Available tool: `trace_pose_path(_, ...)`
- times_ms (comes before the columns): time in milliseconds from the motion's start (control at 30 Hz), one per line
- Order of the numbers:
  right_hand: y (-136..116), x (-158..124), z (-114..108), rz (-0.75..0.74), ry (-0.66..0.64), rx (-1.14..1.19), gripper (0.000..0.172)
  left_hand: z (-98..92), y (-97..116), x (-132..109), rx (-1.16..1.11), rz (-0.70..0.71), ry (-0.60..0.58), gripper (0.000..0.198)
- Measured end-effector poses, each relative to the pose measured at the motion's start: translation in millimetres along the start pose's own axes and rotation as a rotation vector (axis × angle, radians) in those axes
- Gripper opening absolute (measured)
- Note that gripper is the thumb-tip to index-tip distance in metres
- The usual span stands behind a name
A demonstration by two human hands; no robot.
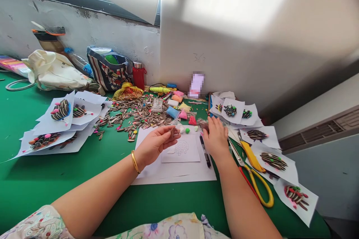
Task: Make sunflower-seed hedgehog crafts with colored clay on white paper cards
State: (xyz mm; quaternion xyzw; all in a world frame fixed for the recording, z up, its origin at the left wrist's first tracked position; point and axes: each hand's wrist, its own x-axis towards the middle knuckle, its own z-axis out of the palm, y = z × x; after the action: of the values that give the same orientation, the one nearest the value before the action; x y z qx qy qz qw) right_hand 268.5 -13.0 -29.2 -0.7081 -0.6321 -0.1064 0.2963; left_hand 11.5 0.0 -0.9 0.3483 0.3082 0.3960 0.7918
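Note:
My left hand (162, 140) pinches a small brown lump (173, 133) between thumb and fingers, above the left part of a small white sheet (193, 154) with a pencil drawing. That sheet lies on a larger white paper (179, 177). Over small plastic bags (203, 122) beyond the paper's right edge, my right hand (215, 136) reaches with fingers forward and slightly bent; whether it holds anything is hidden. A black pen (205, 152) lies just left of my right wrist. Green clay (187, 130) and white clay (181, 129) sit at the paper's far edge.
Striped seeds (140, 114) spread behind the paper. Seed-decorated cards lie left (45, 149) and right (288, 171). Yellow-handled scissors (266, 190) and a yellow cutter (251, 157) rest right of my forearm. Along the wall stand a red bottle (138, 76), a striped bag (108, 71) and a cream bag (57, 71).

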Motion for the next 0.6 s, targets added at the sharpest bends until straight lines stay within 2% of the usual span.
trace_pose_path(100,-19.5,-7.3,-9.4,-0.140,0.055,0.189,0.041,-1.8,-1.1,0.5,0.022,0.036,-0.004,0.032)
trace_pose_path(233,-55.6,-24.7,-20.4,-0.321,-0.068,0.504,0.036,-4.7,-4.3,1.2,0.115,0.114,-0.011,0.029)
trace_pose_path(300,-70.0,-33.1,-21.5,-0.348,-0.151,0.593,0.042,-4.9,-5.6,0.8,0.205,0.151,-0.024,0.027)
trace_pose_path(400,-81.5,-40.1,-20.2,-0.378,-0.191,0.677,0.047,-1.8,-6.3,-1.6,0.287,0.160,-0.056,0.028)
trace_pose_path(600,-77.0,-38.0,-19.4,-0.290,-0.185,0.742,0.019,4.2,-4.9,-6.2,0.450,0.188,-0.047,0.029)
